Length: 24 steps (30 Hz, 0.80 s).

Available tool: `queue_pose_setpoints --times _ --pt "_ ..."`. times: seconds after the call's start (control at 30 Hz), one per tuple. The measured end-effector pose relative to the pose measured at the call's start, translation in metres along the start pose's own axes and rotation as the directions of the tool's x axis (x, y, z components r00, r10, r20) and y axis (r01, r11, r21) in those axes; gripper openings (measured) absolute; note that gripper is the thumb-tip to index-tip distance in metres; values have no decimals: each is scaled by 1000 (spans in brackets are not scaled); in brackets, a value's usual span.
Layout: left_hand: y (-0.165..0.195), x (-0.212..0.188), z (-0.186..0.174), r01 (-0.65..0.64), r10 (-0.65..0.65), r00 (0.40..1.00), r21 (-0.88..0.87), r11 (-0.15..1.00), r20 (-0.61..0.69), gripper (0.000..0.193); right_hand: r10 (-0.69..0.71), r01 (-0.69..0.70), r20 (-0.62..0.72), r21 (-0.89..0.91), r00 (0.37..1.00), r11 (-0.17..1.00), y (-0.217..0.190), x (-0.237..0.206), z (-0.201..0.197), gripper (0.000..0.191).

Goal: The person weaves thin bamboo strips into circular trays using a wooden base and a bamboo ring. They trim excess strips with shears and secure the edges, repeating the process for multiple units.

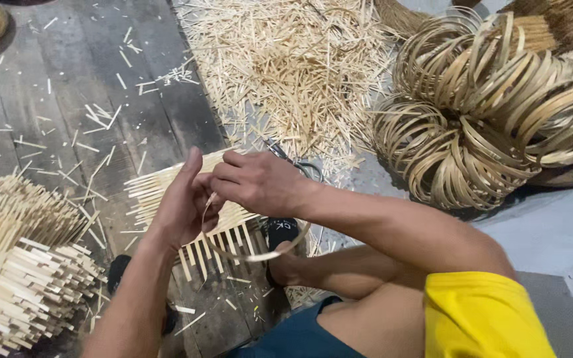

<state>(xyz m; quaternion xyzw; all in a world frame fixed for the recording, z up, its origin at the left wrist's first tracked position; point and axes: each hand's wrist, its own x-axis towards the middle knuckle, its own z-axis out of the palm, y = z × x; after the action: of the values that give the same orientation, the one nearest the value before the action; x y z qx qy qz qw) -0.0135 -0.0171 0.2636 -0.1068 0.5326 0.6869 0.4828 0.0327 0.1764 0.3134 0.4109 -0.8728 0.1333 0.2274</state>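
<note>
Left hand [184, 202] half open, fingers straight and up, palm pressed to the woven mat [167, 192]; right hand [256, 182] curled shut, pinching a thin bamboo hoop [260, 250] that loops down below both hands over the mat's loose slat ends. Hidden behind the right wrist: most of a pair of scissors [300, 166], only handles showing, and a dark sandal [280, 229] below it with a pale mark too small to make out. Farther off: stacked mats [21, 265] left of the left hand, offcuts [286, 66] beyond the hands, coiled hoops [492, 113] far right.
</note>
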Motion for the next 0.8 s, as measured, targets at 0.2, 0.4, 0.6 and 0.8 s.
queue_pose_setpoints --times 0.2,0.4,0.6,0.8 --pt "-17 6 -3 -76 82 986 45 996 -147 73 79 -79 33 20 996 997 -13 3 46 16" --pt "-35 14 -3 -30 10 965 -72 997 -263 72 235 -242 117 56 965 969 -23 -9 75 15" --pt "-29 19 -28 -182 148 977 -231 956 -156 51 774 -776 239 439 586 452 27 -14 76 39" --pt "-21 15 -66 -462 464 859 -719 518 -218 34 726 -265 570 822 385 -504 39 -53 81 40"
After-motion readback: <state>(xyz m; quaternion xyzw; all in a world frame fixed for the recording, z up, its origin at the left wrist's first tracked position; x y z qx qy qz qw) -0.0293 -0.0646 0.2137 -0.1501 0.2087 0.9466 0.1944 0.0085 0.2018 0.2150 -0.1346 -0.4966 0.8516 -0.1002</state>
